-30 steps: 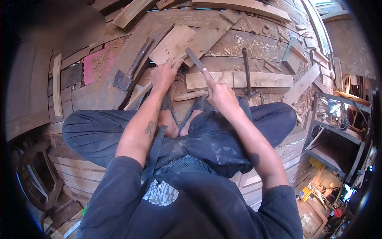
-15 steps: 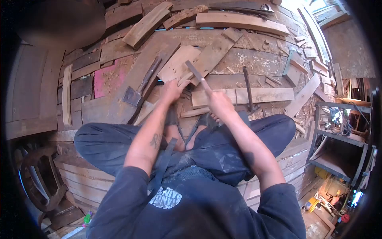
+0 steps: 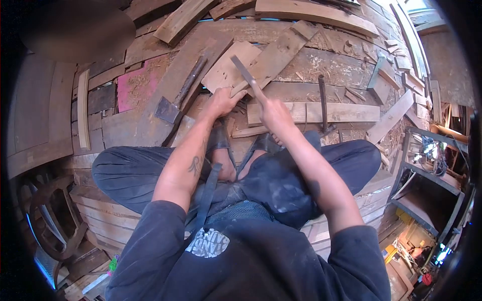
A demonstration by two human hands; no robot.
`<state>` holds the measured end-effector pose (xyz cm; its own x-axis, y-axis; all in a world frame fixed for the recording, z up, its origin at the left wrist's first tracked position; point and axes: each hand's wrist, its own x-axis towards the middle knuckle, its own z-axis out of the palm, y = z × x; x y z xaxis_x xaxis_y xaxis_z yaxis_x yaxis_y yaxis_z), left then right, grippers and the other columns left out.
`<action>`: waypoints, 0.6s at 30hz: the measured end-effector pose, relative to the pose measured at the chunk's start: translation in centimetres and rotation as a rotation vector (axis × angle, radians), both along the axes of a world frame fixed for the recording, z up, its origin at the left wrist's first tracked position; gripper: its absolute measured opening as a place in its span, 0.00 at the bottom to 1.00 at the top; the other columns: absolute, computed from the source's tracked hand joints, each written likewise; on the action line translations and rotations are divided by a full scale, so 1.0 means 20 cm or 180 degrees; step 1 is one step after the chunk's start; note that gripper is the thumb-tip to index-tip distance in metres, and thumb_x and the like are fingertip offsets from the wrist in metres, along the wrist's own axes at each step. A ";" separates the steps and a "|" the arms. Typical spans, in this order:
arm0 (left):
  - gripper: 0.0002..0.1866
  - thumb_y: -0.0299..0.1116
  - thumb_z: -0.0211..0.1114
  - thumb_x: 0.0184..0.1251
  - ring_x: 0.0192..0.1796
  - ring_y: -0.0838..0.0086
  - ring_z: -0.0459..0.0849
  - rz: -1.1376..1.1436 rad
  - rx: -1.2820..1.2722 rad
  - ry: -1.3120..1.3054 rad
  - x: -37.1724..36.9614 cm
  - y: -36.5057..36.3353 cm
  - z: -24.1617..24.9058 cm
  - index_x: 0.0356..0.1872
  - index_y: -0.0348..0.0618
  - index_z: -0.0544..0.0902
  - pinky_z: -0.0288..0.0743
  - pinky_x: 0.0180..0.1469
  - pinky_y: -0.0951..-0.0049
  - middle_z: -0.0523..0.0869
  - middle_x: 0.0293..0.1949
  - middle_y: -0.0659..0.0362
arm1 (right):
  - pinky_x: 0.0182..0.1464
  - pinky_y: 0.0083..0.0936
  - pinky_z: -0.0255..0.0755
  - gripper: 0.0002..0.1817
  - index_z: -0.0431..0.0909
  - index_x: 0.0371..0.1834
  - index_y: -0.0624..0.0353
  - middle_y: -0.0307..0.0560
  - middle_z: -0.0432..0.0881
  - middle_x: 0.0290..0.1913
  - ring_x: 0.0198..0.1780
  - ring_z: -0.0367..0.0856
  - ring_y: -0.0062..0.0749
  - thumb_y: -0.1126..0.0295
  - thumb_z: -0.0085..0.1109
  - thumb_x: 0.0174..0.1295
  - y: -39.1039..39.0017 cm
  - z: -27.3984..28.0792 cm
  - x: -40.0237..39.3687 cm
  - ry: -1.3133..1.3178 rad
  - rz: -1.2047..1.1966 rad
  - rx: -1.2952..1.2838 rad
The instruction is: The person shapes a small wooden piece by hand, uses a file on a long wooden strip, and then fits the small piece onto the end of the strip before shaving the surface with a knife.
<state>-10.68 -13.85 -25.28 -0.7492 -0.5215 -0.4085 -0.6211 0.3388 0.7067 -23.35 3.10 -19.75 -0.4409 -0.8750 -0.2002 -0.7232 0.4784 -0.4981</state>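
My right hand (image 3: 276,116) is closed round the lower end of a long flat tool (image 3: 243,69), whose blade points up and left over the boards. My left hand (image 3: 222,102) is closed on a small wood piece (image 3: 239,88) beside the tool's blade. Beneath and beyond it lie a pale board (image 3: 226,65) and a longer board (image 3: 281,52), slanting up to the right. An axe-like tool (image 3: 168,109) rests on a plank to the left. A hammer (image 3: 323,100) lies to the right, across a light beam (image 3: 346,112).
Thick wood beams (image 3: 316,14) lie along the far side. Shavings and offcuts are scattered at the right, near a metal-framed shelf (image 3: 427,188). A pink panel (image 3: 134,86) is at the left, and a curved wooden frame (image 3: 57,220) stands at the lower left.
The camera view has shifted slightly, so the boards appear higher. My right hand and the tool have moved a little closer to my left hand.
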 end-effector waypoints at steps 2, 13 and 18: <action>0.37 0.65 0.65 0.70 0.45 0.48 0.90 -0.0026 0.0356 0.0128 -0.01 -0.03 -0.02 0.46 0.29 0.88 0.79 0.52 0.54 0.89 0.38 0.34 | 0.45 0.61 0.79 0.36 0.56 0.85 0.39 0.72 0.85 0.34 0.38 0.86 0.70 0.69 0.51 0.73 -0.10 -0.04 -0.04 0.0150 0.0083 -0.0151; 0.39 0.63 0.62 0.76 0.41 0.64 0.91 -0.0227 0.1100 0.0155 -0.02 -0.12 -0.17 0.49 0.24 0.86 0.81 0.49 0.63 0.91 0.42 0.46 | 0.39 0.46 0.83 0.32 0.59 0.85 0.39 0.57 0.87 0.27 0.29 0.89 0.47 0.69 0.48 0.78 0.43 0.17 -0.02 -0.0363 0.0051 0.0327; 0.38 0.64 0.62 0.74 0.53 0.47 0.90 -0.0179 0.0156 -0.0163 0.00 -0.02 0.03 0.54 0.28 0.85 0.81 0.55 0.56 0.90 0.48 0.36 | 0.45 0.55 0.82 0.35 0.56 0.85 0.37 0.66 0.87 0.35 0.38 0.88 0.63 0.69 0.49 0.76 0.12 0.01 -0.03 -0.0011 0.0127 0.0343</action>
